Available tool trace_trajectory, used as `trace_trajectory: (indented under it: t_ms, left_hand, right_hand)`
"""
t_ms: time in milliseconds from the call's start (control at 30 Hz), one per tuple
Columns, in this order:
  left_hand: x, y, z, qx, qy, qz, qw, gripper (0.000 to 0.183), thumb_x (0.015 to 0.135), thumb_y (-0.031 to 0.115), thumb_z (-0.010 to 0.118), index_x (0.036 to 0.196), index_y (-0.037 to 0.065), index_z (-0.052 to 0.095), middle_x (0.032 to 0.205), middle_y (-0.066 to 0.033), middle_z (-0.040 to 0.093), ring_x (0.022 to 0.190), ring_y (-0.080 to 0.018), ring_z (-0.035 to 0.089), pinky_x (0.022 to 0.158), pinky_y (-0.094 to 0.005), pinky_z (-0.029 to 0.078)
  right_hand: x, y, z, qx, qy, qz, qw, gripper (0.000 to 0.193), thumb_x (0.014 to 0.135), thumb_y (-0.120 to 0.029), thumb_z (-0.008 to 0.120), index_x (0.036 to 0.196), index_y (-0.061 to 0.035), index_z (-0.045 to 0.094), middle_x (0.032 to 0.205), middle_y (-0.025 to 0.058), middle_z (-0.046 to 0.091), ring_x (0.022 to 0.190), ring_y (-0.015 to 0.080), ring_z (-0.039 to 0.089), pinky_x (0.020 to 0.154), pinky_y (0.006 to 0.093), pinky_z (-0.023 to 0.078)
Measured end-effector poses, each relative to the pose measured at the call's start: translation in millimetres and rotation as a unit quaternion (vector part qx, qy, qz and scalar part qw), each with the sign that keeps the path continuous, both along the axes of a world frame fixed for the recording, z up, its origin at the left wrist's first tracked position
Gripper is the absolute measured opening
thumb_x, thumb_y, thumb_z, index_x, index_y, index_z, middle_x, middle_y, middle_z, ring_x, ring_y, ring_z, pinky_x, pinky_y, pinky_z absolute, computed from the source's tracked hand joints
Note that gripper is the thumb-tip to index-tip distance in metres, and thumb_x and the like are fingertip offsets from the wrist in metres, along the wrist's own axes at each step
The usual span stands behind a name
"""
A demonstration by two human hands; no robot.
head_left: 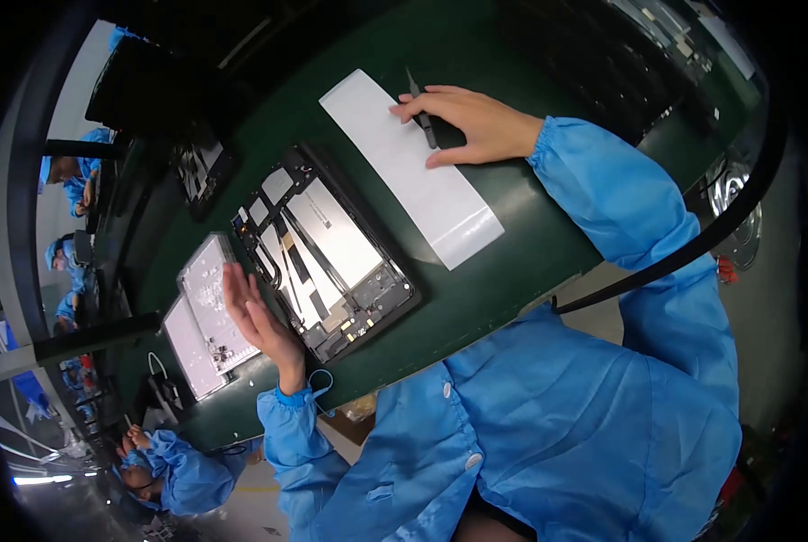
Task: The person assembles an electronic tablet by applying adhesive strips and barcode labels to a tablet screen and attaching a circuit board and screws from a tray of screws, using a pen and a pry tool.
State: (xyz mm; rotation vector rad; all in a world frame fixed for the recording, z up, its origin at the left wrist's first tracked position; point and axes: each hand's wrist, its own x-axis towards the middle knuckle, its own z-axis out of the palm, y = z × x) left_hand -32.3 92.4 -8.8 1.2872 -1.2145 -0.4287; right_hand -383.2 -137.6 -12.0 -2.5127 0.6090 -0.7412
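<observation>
An opened tablet (318, 244) lies on the green bench in front of me, its battery, flat cables and circuit boards exposed. My left hand (264, 325) stands on edge by the tablet's left side, fingers stretched out and holding nothing. It partly covers a clear plastic tray (207, 285) with small parts in it. To the right of the tablet lies a long white strip (404, 167). Over that strip my right hand (476, 125) is spread, thumb apart from the fingers. Dark tweezers (428, 134) lie under its fingers; whether the fingertips press on them is hard to see.
A pale sheet or panel (191, 348) lies partly under the tray. Another opened device (198, 172) sits farther left. A black cable (684, 253) crosses my right sleeve. Dark equipment stands at the far right. Other people in blue (191, 474) work along the left.
</observation>
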Motion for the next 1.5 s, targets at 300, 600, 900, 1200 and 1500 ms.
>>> trace_trajectory:
  t_ms: [300,600,900,1200,1500]
  left_hand:
    - [-63,-36,111,0.068,-0.282,-0.145,0.946,0.061,0.094,0.024,0.065,0.146,-0.001,0.044,0.150,-0.0186,0.049,0.141,-0.0295,0.044,0.117,-0.0427,0.032]
    - [-130,-135,104,0.150,-0.079,-0.242,0.955,0.027,0.096,0.022,0.073,0.107,-0.002,0.068,0.093,-0.0048,0.072,0.085,-0.0087,0.065,0.078,-0.0224,0.049]
    - [-132,-165,104,0.216,-0.089,-0.281,0.931,0.023,0.099,0.022,0.068,0.105,0.000,0.070,0.088,0.0008,0.070,0.080,-0.0041,0.060,0.073,-0.0189,0.044]
    - [-128,-169,103,0.268,0.190,-0.311,0.892,0.067,0.106,0.049,0.047,0.148,-0.003,0.039,0.137,-0.0143,0.058,0.118,-0.0235,0.060,0.104,-0.0405,0.046]
    - [-102,-136,116,0.093,-0.127,-0.203,0.967,0.026,0.100,0.002,0.059,0.126,0.003,0.058,0.117,-0.0075,0.063,0.103,-0.0098,0.060,0.088,-0.0208,0.044]
  right_hand:
    - [7,6,17,0.146,-0.233,-0.002,0.961,0.032,0.087,-0.015,0.079,0.113,-0.0116,0.061,0.101,0.0027,0.064,0.094,0.0164,0.062,0.086,0.0300,0.049]
    - [2,30,45,0.251,-0.335,0.039,0.907,0.034,0.089,-0.017,0.080,0.116,-0.0078,0.061,0.102,-0.0014,0.063,0.092,0.0056,0.058,0.081,0.0224,0.047]
    - [-5,14,45,0.345,-0.276,-0.036,0.897,0.031,0.096,-0.033,0.072,0.110,-0.0055,0.068,0.085,0.0058,0.070,0.066,0.0105,0.064,0.057,0.0240,0.051]
    - [-22,-23,22,0.364,-0.349,-0.109,0.857,0.037,0.095,-0.039,0.072,0.115,-0.0077,0.069,0.082,0.0017,0.069,0.070,0.0073,0.061,0.062,0.0228,0.048]
    - [-29,-26,26,0.591,-0.447,0.019,0.672,0.042,0.106,-0.034,0.048,0.135,-0.0048,0.055,0.131,0.0114,0.066,0.105,0.0201,0.065,0.093,0.0340,0.052]
